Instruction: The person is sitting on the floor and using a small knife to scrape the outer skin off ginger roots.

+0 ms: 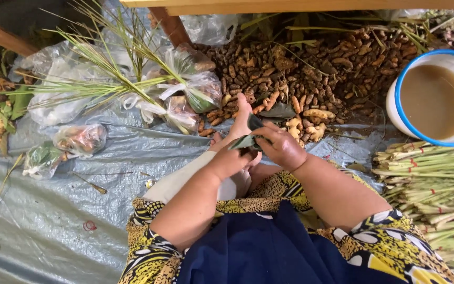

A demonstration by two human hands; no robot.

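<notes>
My left hand (pixel 236 144) and my right hand (pixel 281 147) meet in front of me, both gripping dark green leaves (pixel 250 135) folded between the fingers. Just beyond them lies a large heap of small brown turmeric-like roots (pixel 311 73), with a few paler ginger pieces (pixel 311 120) at its near edge. My thumb of the left hand points up toward the heap.
Tied clear plastic bags of roots and leaves (pixel 190 92) with lemongrass blades lie left of the heap; two more bags (pixel 74 142) farther left. A white blue-rimmed bucket of brown water (pixel 434 100) stands right. Bundled lemongrass stalks (pixel 432 194) lie below it. Grey tarp (pixel 53 221) covers the ground.
</notes>
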